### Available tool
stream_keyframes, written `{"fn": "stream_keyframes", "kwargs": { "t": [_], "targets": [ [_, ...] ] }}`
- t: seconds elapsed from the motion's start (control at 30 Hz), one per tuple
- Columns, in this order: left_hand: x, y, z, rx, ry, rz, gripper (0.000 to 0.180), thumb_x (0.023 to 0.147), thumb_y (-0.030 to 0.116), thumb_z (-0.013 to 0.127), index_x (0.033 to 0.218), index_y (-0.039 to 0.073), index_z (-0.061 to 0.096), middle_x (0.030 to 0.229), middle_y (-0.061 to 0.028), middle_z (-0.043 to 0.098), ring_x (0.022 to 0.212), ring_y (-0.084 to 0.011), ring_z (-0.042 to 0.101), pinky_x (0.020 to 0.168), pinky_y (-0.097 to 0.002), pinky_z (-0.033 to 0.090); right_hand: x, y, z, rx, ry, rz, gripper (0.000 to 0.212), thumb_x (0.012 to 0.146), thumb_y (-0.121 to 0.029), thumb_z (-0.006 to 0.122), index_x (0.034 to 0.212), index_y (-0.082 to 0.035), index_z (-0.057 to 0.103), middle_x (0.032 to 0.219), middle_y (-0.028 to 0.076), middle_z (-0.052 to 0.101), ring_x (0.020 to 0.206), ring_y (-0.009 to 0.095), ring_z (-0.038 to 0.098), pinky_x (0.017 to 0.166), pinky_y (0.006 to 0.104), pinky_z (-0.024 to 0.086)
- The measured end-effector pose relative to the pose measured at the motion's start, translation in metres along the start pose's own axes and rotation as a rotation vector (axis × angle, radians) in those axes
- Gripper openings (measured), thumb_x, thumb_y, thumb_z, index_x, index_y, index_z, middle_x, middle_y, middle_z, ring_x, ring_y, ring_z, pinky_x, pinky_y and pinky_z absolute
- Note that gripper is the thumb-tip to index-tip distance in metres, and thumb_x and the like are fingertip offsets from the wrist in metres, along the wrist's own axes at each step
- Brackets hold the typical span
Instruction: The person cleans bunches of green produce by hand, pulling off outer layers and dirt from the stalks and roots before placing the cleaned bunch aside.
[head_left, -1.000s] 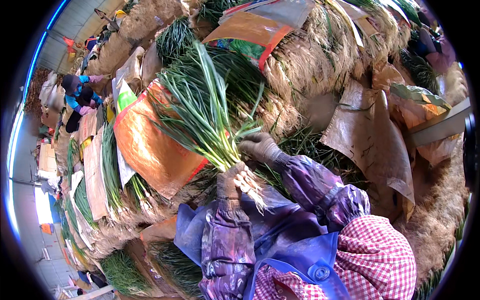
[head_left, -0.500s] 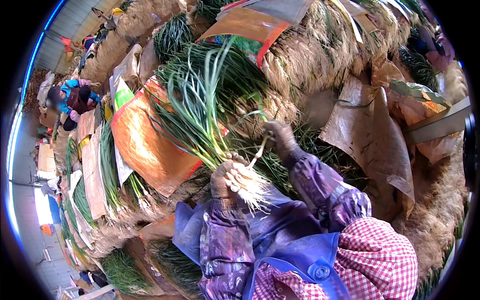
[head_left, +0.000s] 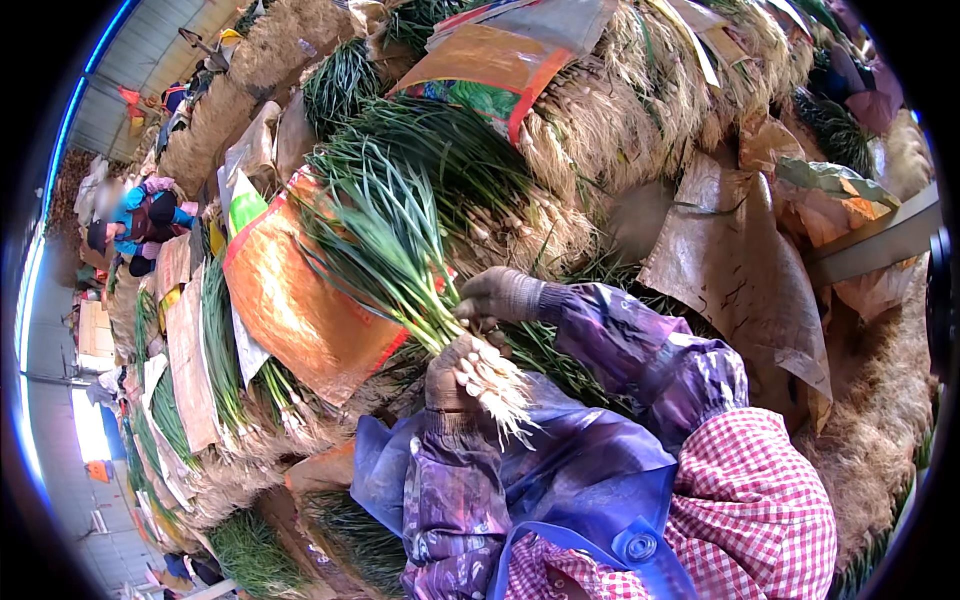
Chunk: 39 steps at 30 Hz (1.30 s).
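1. Bunch of green onions [head_left: 405,275] sits in the left hand [head_left: 453,375], whose gloved fingers are wrapped around the stalks just above the bulbs.
2. White bulbs [head_left: 482,368] and pale roots [head_left: 510,405] stick out of that grip on its right, the roots hanging down over the blue apron [head_left: 600,465]; the leaves fan away above the grip, toward the upper left.
3. Right hand [head_left: 503,294], gloved too, is just above and to the right of the left one, its curled fingertips at the stalks; whether they pinch any stalk I cannot tell.
4. Left of the grip, behind the bunch, lies an orange sack [head_left: 305,310]; beyond the leaves, above both hands, is a pile of onions [head_left: 455,160] with its roots toward the right.
5. Half a second ago the right hand stood farther right, apart from the bunch, with a single onion between its fingers; now it is back against the stalks. The leaves, which rose higher above the grip then, now lean lower and farther left. The left hand's hold is much the same.
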<state>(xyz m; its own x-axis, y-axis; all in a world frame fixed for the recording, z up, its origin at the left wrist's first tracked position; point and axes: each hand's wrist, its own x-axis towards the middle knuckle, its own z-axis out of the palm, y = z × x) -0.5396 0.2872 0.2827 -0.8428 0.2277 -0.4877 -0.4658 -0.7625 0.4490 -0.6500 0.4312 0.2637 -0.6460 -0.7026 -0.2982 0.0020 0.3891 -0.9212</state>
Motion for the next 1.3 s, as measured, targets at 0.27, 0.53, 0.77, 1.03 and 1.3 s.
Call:
{"fn": "stream_keyframes", "kwargs": {
  "t": [0.27,0.53,0.77,1.03,1.3],
  "targets": [
    [0.005,0.004,-0.009,-0.117,-0.267,0.233,0.030,0.083,0.015,0.061,0.108,0.004,0.049,0.089,-0.0082,0.056,0.079,-0.0174,0.056,0.068,-0.0316,0.051,0.005,0.078,-0.022,-0.885,0.123,0.389,0.026,0.085,-0.033,0.055,0.089,-0.009,0.065,0.077,0.011,0.065,0.075,0.030,0.064,0.066,0.0421,0.051],
    [0.027,-0.004,-0.017,-0.120,-0.170,0.139,0.032,0.085,0.014,0.060,0.114,0.009,0.050,0.092,-0.0054,0.056,0.088,-0.0212,0.053,0.075,-0.0409,0.048,0.058,0.054,-0.096,-0.881,0.436,0.459,0.031,0.075,-0.038,0.063,0.083,-0.009,0.064,0.073,0.013,0.062,0.070,0.032,0.062,0.062,0.0427,0.050],
    [0.026,0.001,-0.035,0.178,0.276,0.133,0.029,0.082,0.015,0.065,0.105,-0.001,0.056,0.070,-0.0001,0.052,0.051,-0.0027,0.044,0.042,-0.0123,0.035,-0.022,-0.005,0.007,-0.297,0.478,-0.138,0.022,0.076,-0.025,0.069,0.086,-0.007,0.062,0.076,0.009,0.064,0.066,0.024,0.062,0.061,0.0355,0.051],
    [0.005,0.002,0.004,-0.119,-0.142,0.312,0.033,0.081,0.013,0.065,0.107,-0.001,0.050,0.091,-0.0102,0.056,0.089,-0.0189,0.057,0.086,-0.0368,0.047,-0.016,0.067,-0.012,-0.595,0.280,0.122,0.018,0.082,-0.025,0.059,0.092,-0.012,0.065,0.084,0.007,0.066,0.076,0.022,0.064,0.067,0.0351,0.051],
    [0.027,0.000,-0.004,-0.106,-0.190,0.189,0.050,0.082,0.014,0.064,0.125,0.003,0.040,0.093,-0.0082,0.055,0.086,-0.0245,0.057,0.082,-0.0426,0.048,0.057,0.080,-0.082,-0.896,0.636,0.270,0.026,0.078,-0.034,0.061,0.092,-0.012,0.064,0.080,0.015,0.063,0.074,0.032,0.062,0.063,0.0438,0.048]
  ]
}}
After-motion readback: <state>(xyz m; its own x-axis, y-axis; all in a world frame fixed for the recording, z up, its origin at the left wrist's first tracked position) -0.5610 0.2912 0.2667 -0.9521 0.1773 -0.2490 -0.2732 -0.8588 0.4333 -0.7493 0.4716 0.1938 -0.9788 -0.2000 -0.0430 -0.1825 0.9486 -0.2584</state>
